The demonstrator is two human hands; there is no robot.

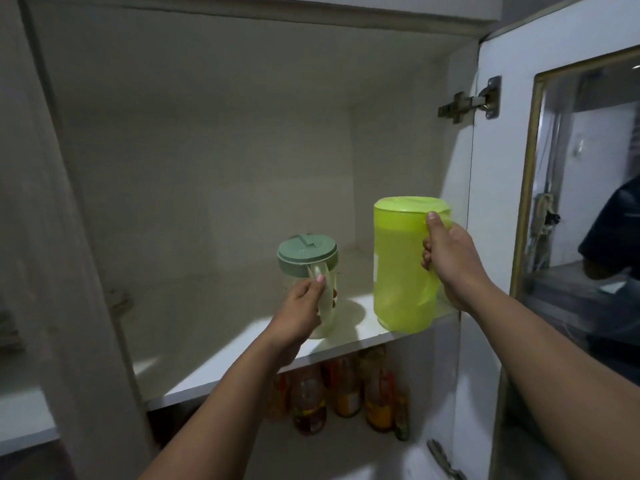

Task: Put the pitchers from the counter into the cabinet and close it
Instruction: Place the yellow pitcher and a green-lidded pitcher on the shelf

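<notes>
A small clear pitcher with a dull green lid (pixel 306 252) stands on the white cabinet shelf (pixel 242 344), near its front edge. My left hand (pixel 304 306) is wrapped around its pale handle. To the right, a taller lime-green pitcher (pixel 401 271) rests at the shelf's front right corner. My right hand (pixel 450 258) grips its handle, thumb against the lid rim. The cabinet door (pixel 512 168) on the right is swung open, showing its glass pane and a metal hinge.
Several bottles of orange and amber liquid (pixel 343 393) stand on the lower shelf, under the pitchers. The upper shelf stretches bare to the left and back. A vertical cabinet post (pixel 69 237) bounds the left side. The door glass reflects a person.
</notes>
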